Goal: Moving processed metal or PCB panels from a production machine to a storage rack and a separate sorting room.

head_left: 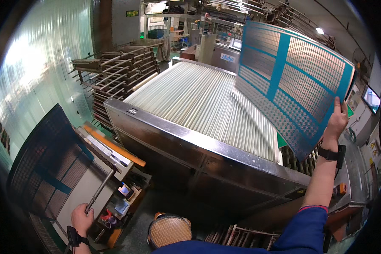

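Note:
My right hand (pixel 338 120) is raised at the right and grips the edge of a large teal perforated panel (pixel 293 80), held tilted above the far right part of a roller conveyor. The conveyor bed (pixel 199 101) is made of many pale parallel rollers in a steel frame (pixel 186 137). My left hand (pixel 82 218) is low at the left, closed around the end of a thin grey metal rod (pixel 100 189) that slants up to the right. Beside it a dark perforated panel (pixel 46 165) leans on a stand.
A rack of dark slatted frames (pixel 118 72) stands behind the conveyor at the left. A small cart with an orange edge (pixel 122 150) holds tools and a small screen. Clear plastic curtains (pixel 42 63) hang at the left. Machines fill the background.

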Demonstrator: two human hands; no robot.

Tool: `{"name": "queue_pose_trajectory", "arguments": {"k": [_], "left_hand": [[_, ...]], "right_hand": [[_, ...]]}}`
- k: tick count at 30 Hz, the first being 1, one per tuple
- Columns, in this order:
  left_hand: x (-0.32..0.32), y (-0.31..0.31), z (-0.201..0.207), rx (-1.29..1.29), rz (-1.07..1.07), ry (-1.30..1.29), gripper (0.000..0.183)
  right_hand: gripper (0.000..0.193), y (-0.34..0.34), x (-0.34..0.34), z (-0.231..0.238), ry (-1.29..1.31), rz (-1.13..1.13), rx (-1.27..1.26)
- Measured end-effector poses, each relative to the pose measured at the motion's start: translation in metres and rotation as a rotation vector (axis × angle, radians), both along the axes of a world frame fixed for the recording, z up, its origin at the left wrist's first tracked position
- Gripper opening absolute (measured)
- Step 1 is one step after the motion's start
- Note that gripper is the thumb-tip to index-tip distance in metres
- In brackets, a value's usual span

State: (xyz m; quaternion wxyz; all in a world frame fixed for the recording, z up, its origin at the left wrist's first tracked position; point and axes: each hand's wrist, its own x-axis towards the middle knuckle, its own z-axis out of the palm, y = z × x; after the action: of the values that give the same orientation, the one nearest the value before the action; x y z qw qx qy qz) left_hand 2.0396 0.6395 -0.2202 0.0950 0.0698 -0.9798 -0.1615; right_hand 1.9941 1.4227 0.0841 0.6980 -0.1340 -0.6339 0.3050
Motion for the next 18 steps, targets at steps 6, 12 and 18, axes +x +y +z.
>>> {"name": "queue_pose_trajectory", "arguments": {"k": [6,12,18], "left_hand": [[0.002,-0.015,-0.008,0.111,0.001,0.001,0.032],[-0.024,-0.027,-0.013,0.576,0.011,0.23,0.029],[-0.105,0.062,0.058,0.692,-0.23,0.437,0.036]], "right_hand": [[0.025,0.015,0.034,-0.021,0.066,0.577,-0.098],[0.037,-0.024,0.033,-0.021,-0.04,0.71,-0.141],[0.04,-0.083,0.008,-0.018,-0.028,0.792,-0.195]]}}
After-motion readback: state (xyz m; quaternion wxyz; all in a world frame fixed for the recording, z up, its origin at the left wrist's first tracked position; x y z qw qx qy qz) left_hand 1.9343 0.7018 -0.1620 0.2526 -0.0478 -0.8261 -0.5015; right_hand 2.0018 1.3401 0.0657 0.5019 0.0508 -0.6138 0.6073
